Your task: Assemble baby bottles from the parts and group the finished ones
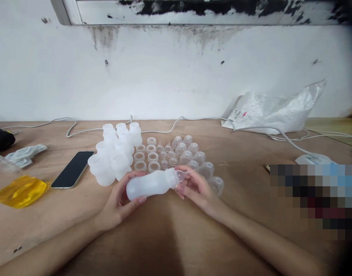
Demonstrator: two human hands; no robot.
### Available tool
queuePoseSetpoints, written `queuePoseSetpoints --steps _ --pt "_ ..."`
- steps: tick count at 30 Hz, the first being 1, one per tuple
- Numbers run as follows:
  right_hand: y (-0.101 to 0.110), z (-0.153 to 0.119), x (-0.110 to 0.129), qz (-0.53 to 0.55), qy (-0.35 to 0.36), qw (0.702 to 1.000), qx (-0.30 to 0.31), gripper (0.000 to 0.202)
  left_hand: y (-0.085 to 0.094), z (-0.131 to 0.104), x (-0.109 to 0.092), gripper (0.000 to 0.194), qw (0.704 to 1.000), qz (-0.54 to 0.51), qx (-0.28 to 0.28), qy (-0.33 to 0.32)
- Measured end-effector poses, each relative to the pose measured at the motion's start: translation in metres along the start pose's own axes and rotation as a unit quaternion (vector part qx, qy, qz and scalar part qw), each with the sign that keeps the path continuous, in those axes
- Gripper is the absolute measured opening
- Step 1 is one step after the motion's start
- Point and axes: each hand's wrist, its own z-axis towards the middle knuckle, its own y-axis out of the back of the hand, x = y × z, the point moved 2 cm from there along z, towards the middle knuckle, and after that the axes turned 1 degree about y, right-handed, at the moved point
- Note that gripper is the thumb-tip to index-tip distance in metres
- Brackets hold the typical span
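A frosted white bottle (151,184) lies nearly level between my hands, its neck pointing right and slightly up. My left hand (125,197) is wrapped round its base end. At the neck end, my right hand (194,188) has its fingers closed on the clear nipple (180,175), which sticks out of the white collar. Just behind are several clear rings (140,165), small clear nipples (163,154) and rows of clear domed caps (199,157). Several frosted bottles (102,170) stand upright behind my left hand.
A phone (73,170) lies on the wooden table (152,245) at the left, near a yellow object (22,191) and white packets (24,155). A plastic bag (270,111) rests against the wall at the right; cables run along the back.
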Motion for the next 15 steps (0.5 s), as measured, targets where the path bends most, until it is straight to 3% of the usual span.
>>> queuePoseSetpoints --steps 9,15 --pt "0.001 -0.002 -0.016 -0.028 -0.052 0.998 0.026 0.036 -0.001 -0.002 0.0 0.036 0.999 0.009 0.023 -0.045" --pt "0.002 -0.004 -0.014 -0.056 -0.007 0.997 0.051 0.058 -0.001 -0.002 0.001 0.038 1.0 -0.008 -0.006 -0.026"
